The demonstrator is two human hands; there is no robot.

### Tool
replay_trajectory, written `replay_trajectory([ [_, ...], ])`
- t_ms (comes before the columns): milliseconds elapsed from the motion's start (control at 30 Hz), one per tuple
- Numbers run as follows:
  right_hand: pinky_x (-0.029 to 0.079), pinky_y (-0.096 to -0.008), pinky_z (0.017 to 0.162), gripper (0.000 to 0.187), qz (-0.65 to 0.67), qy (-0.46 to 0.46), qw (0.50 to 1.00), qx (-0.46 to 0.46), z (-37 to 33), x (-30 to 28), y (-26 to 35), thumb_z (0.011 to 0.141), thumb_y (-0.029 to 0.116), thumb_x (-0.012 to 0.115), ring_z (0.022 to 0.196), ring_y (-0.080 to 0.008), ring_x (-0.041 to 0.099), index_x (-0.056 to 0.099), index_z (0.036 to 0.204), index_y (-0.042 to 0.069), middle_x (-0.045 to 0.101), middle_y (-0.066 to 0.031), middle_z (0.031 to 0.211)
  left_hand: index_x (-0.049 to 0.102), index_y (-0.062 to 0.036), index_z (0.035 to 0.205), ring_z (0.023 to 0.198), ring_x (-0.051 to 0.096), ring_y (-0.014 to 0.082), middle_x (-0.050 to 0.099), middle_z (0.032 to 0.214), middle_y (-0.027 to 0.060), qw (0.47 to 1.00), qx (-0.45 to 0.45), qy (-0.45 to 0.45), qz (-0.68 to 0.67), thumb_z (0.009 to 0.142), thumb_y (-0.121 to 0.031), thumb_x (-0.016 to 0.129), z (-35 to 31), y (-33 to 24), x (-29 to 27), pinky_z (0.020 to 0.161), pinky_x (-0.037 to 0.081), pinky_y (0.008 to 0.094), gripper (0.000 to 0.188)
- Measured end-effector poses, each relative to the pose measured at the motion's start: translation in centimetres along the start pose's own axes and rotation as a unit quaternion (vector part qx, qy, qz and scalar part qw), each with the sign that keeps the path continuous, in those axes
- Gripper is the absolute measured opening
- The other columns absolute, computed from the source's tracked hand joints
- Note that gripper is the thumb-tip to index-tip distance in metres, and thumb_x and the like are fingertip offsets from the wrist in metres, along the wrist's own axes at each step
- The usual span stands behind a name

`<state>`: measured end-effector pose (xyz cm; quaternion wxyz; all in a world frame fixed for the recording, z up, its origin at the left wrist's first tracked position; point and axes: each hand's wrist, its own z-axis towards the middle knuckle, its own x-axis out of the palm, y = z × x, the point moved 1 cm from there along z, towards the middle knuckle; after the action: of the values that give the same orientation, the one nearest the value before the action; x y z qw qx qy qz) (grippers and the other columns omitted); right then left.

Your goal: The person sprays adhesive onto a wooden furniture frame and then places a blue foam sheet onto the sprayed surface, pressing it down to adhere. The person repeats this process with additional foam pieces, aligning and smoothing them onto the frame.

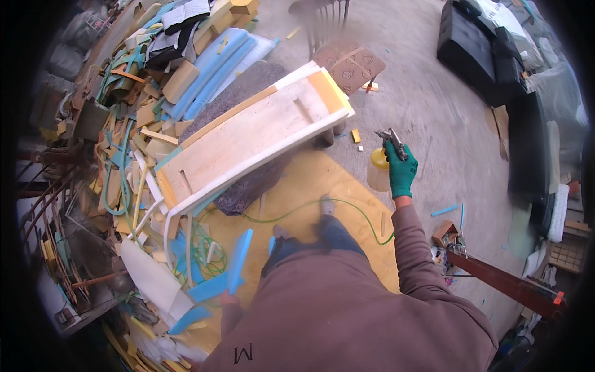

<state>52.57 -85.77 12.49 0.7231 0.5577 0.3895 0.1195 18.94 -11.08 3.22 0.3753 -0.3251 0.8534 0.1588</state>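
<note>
My right hand [401,172], in a green glove, is closed around the handle of a metal spray gun [393,140]. Its translucent cup [377,178] with a yellow lid hangs beside the glove. At the lower left, my left hand [229,297] is at the bottom end of a blue foam strip [240,260] and appears to grip it; its fingers are mostly hidden. Ahead of me a long wooden panel [238,139], edged with white and yellow foam, rests at a slant on a dark grey fabric-covered support [248,192].
Foam offcuts [145,115] are heaped along the left. A green hose [291,217] crosses the yellowish board [310,180] by my feet. A chair [350,65] stands beyond the panel. Black sofa parts [527,149] and a red-brown metal beam [505,282] are on the right.
</note>
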Motion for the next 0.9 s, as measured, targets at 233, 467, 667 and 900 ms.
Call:
replay_trajectory([
  [233,0.050,-0.0441,0.066,0.031,0.001,0.022,0.998,-0.065,6.0,3.2,1.7,0.099,0.038,0.090,0.063,-0.0280,0.058,0.081,0.099,0.008,0.068,-0.0185,0.076,0.071,-0.0049,0.151,0.129,0.073,0.0493,0.077,0.136,0.0284,0.994,-0.044,-0.006,-0.095,0.096,-0.010,0.073,-4.8,-4.1,0.7,0.107,0.059,0.0551,0.055],
  [467,0.052,-0.0467,0.068,0.034,0.000,0.066,0.995,-0.073,9.6,6.4,4.4,0.099,0.040,0.088,0.067,-0.0378,0.063,0.080,0.097,0.008,0.070,-0.0215,0.079,0.072,-0.0071,0.151,0.124,0.078,0.0371,0.080,0.132,0.0216,0.994,-0.107,0.008,-0.034,0.103,-0.001,0.066,-7.9,-5.1,3.1,0.105,0.060,0.0486,0.048],
  [667,0.052,-0.0465,0.069,0.036,0.020,0.112,0.990,-0.089,9.1,9.2,6.6,0.100,0.042,0.088,0.067,-0.0383,0.064,0.080,0.098,0.007,0.071,-0.0216,0.080,0.073,-0.0057,0.148,0.129,0.077,0.0393,0.080,0.132,0.0230,0.987,-0.127,0.006,-0.101,0.103,-0.002,0.067,-9.7,-4.2,5.2,0.108,0.060,0.0504,0.046],
  [900,0.054,-0.0465,0.070,0.036,0.002,0.170,0.977,-0.127,5.0,13.1,9.4,0.101,0.042,0.087,0.071,-0.0381,0.070,0.083,0.105,0.007,0.073,-0.0224,0.082,0.073,-0.0065,0.147,0.132,0.075,0.0449,0.079,0.136,0.0258,0.987,-0.131,0.016,-0.087,0.106,-0.011,0.067,-10.3,-1.5,7.3,0.110,0.060,0.0535,0.042],
])
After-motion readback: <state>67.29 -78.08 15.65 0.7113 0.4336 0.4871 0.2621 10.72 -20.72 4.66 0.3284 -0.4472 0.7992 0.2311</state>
